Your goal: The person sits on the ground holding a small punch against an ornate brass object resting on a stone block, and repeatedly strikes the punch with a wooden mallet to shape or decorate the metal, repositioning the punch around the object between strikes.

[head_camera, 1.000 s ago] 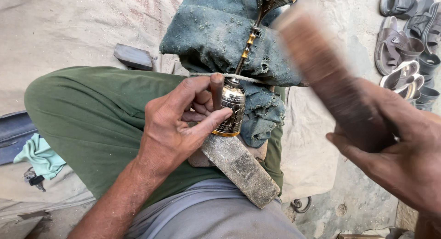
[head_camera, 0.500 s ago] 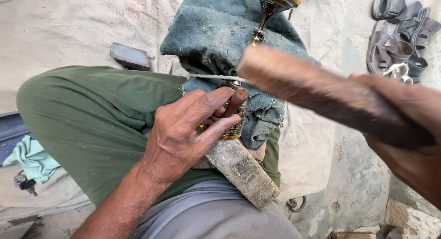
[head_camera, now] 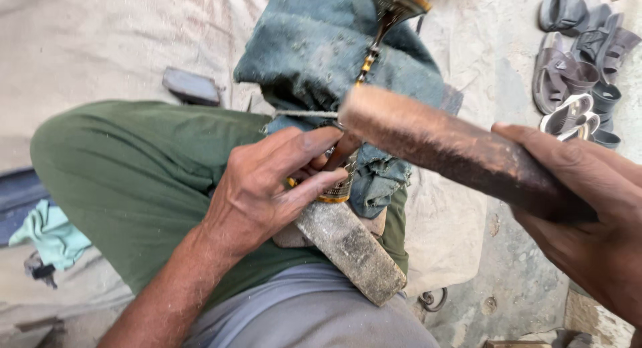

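My left hand (head_camera: 267,187) pinches a small brass patterned piece (head_camera: 338,187) and a thin metal pin (head_camera: 304,113) against a grey stone block (head_camera: 351,251) that rests on my green-trousered leg (head_camera: 127,181). My right hand (head_camera: 588,214) grips a thick brown wooden bar (head_camera: 455,147), blurred, its end down by the brass piece and my left fingers. A long brass stem (head_camera: 374,44) runs up from the piece over a blue-grey cloth (head_camera: 314,47).
Several grey sandals (head_camera: 578,60) lie at the upper right on the concrete floor. A small dark flat stone (head_camera: 190,86) sits on the beige sheet at upper left. A teal rag (head_camera: 47,231) lies at the left edge.
The wooden bar has swung down from raised at the upper right to lie across the brass piece. My left hand keeps its hold, fingers shifted slightly over the piece.
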A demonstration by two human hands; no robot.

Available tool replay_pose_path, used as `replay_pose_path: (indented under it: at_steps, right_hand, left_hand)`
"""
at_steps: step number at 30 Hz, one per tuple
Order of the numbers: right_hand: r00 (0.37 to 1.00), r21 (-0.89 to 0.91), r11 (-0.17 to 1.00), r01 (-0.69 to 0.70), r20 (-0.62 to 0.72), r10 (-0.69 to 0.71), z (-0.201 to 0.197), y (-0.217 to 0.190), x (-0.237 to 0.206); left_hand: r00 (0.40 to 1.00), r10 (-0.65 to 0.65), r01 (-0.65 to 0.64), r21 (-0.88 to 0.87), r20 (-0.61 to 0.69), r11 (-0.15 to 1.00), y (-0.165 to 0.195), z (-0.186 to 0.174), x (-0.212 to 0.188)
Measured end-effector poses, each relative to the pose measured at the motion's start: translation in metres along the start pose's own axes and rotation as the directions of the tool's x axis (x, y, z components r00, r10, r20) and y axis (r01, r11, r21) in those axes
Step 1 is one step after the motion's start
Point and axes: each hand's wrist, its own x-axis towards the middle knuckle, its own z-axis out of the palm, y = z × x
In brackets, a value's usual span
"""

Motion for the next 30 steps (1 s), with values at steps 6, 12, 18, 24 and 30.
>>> replay_pose_path:
  at_steps: [6, 12, 18, 24, 30]
  right_hand:
    - [0.992, -0.075, 0.995, -0.063, 0.103, 0.071, -0.001, 0.003, -0.001]
    - [0.994, 0.136, 0.986, -0.098, -0.037, 0.104, 0.003, -0.003, -0.002]
    - [0.951, 0.261, 0.924, -0.278, -0.061, 0.304, 0.007, -0.006, -0.009]
    - [0.964, 0.136, 0.967, -0.216, -0.129, 0.234, 0.011, 0.002, -0.017]
    - [0.981, 0.103, 0.983, -0.152, -0.109, 0.163, 0.008, 0.002, -0.015]
  left_hand:
    - [0.999, -0.022, 0.021, 0.032, 0.044, 0.999, 0.001, -0.004, 0.004]
    - [0.997, -0.001, -0.002, 0.044, 0.076, 0.999, -0.003, -0.005, 0.006]
    - [0.994, 0.028, -0.028, 0.005, 0.101, 1.0, -0.007, -0.008, 0.008]
    - [0.99, 0.053, -0.058, 0.031, 0.127, 0.998, -0.005, -0.01, 0.012]
    - [0.985, 0.062, -0.071, 0.046, 0.16, 0.996, -0.007, -0.012, 0.015]
